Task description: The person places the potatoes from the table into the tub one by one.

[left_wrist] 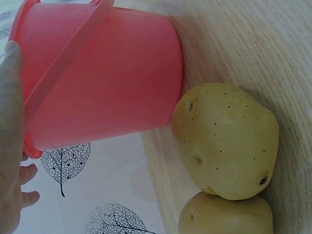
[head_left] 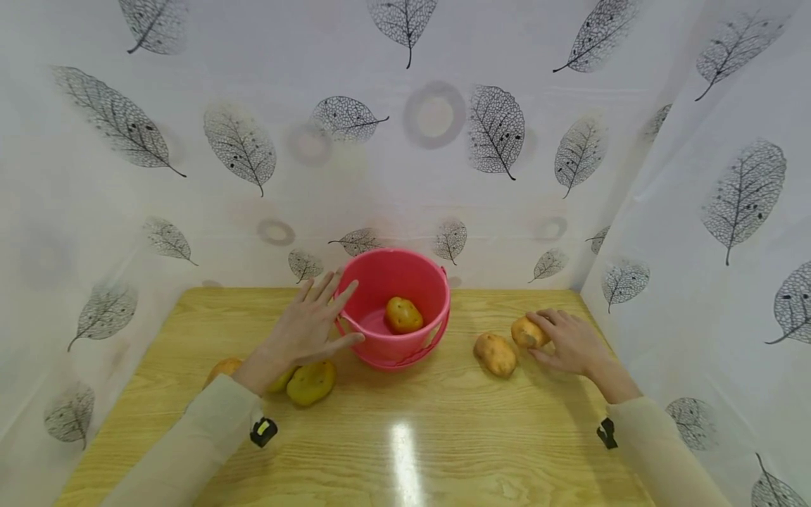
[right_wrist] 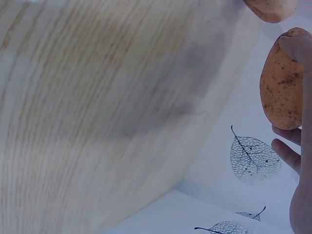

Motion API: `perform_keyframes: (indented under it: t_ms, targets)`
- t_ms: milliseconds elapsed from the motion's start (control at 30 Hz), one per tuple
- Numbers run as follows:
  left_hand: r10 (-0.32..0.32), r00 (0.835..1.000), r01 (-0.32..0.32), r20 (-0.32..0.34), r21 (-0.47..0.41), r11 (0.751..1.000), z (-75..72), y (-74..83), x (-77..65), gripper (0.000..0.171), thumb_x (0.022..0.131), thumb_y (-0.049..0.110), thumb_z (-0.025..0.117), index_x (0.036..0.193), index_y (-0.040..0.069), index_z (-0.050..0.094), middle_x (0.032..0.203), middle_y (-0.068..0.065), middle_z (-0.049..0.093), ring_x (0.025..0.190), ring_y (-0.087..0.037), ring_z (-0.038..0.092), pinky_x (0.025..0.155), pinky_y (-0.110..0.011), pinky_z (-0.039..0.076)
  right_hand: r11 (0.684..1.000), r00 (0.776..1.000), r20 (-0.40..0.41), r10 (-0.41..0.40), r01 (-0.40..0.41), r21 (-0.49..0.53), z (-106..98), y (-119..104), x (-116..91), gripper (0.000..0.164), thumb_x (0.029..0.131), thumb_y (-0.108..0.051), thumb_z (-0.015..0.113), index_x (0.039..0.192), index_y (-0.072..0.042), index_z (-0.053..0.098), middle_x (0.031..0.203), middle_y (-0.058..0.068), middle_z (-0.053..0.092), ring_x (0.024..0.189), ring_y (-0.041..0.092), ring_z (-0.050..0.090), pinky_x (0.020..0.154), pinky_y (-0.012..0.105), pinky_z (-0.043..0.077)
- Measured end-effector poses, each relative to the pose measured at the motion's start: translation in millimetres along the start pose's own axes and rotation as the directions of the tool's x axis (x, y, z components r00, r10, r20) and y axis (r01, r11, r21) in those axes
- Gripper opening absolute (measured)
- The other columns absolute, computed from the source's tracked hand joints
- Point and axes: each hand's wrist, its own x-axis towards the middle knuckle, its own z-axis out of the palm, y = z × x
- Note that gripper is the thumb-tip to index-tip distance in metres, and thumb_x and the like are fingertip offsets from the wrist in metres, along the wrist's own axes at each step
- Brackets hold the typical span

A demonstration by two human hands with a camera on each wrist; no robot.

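A pink bucket [head_left: 380, 346] with a pink handle stands on the table, one potato [head_left: 403, 315] lying on its floor. Spread fingers of my left hand [head_left: 303, 325] are right at the bucket's left rim, the palm over the potatoes on that side. On the right, my right hand [head_left: 570, 343] grips a brownish potato [right_wrist: 282, 90] between thumb and fingers, raised off the tabletop in the right wrist view. Just left of it lies another potato [head_left: 495, 354]. A yellow-green potato [left_wrist: 226, 141] sits beside the bucket, touching a second one [left_wrist: 226, 219].
Partly behind my left forearm is an orange-brown potato [head_left: 222, 370]. The wood-grain table [head_left: 481, 443] ends at a white leaf-print sheet [head_left: 393, 176] at the back, and a similar sheet [head_left: 709, 211] hangs along the right side.
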Motion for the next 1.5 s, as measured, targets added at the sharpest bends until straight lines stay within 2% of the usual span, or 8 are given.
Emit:
perform_keyframes:
  t_ms: [333,700,1000,1133,1267,1500]
  targets:
    - [0.006,1.0,-0.006,0.0,-0.008,1.0,2.4,-2.0,0.5,0.097,0.096,0.07,0.055,0.168,0.012,0.026,0.178,-0.018,0.014,0.164,-0.043,0.02,0.134,-0.062,0.019,1.0,1.0,-0.03,-0.008,0.008,0.015,-18.0,-10.0,12.3,0.076,0.08,-0.04,0.086,0.143,-0.005,0.061,0.128,0.02,0.07,0.104,0.045,0.071,0.086,0.061,0.06]
    - [0.01,1.0,-0.01,0.003,0.002,1.0,2.9,-3.5,2.0,0.096,0.097,0.07,0.054,0.168,0.012,0.027,0.178,-0.018,0.015,0.164,-0.044,0.021,0.133,-0.064,0.021,0.999,0.993,-0.11,-0.04,0.042,0.016,-29.0,-26.3,29.6,0.078,0.078,-0.043,0.087,0.142,-0.006,0.062,0.126,0.019,0.071,0.103,0.042,0.073,0.086,0.056,0.062]
    - [0.006,1.0,-0.006,0.012,-0.004,1.0,-0.2,-1.8,1.0,0.098,0.096,0.07,0.055,0.168,0.012,0.027,0.178,-0.018,0.014,0.164,-0.044,0.02,0.134,-0.062,0.019,0.997,0.988,-0.14,-0.059,0.065,0.041,-37.8,-37.7,50.4,0.078,0.08,-0.044,0.085,0.144,-0.005,0.061,0.128,0.018,0.07,0.101,0.039,0.073,0.082,0.054,0.063]
    - [0.002,1.0,-0.002,0.021,0.003,1.0,1.2,-1.9,-0.2,0.098,0.095,0.072,0.054,0.168,0.012,0.027,0.178,-0.018,0.014,0.164,-0.043,0.02,0.134,-0.063,0.019,0.994,0.978,-0.193,-0.079,0.092,0.059,-43.9,-43.6,61.6,0.079,0.078,-0.042,0.085,0.143,-0.004,0.061,0.126,0.02,0.071,0.103,0.041,0.072,0.084,0.056,0.062]
    - [0.003,1.0,-0.004,0.012,0.011,1.0,1.6,-2.1,-0.5,0.098,0.095,0.071,0.054,0.168,0.012,0.027,0.178,-0.018,0.014,0.164,-0.044,0.021,0.134,-0.063,0.02,0.991,0.958,-0.272,-0.091,0.113,0.068,-47.1,-50.9,74.1,0.078,0.076,-0.043,0.084,0.141,-0.005,0.063,0.124,0.02,0.072,0.102,0.04,0.073,0.085,0.055,0.063]
    - [0.007,1.0,-0.007,0.008,0.004,1.0,1.4,-1.9,0.1,0.098,0.096,0.071,0.054,0.168,0.012,0.026,0.178,-0.018,0.014,0.164,-0.043,0.02,0.134,-0.063,0.019,0.988,0.927,-0.364,-0.089,0.129,0.087,-52.0,-65.2,94.7,0.077,0.075,-0.045,0.083,0.14,-0.007,0.064,0.124,0.018,0.072,0.101,0.038,0.074,0.079,0.052,0.065]
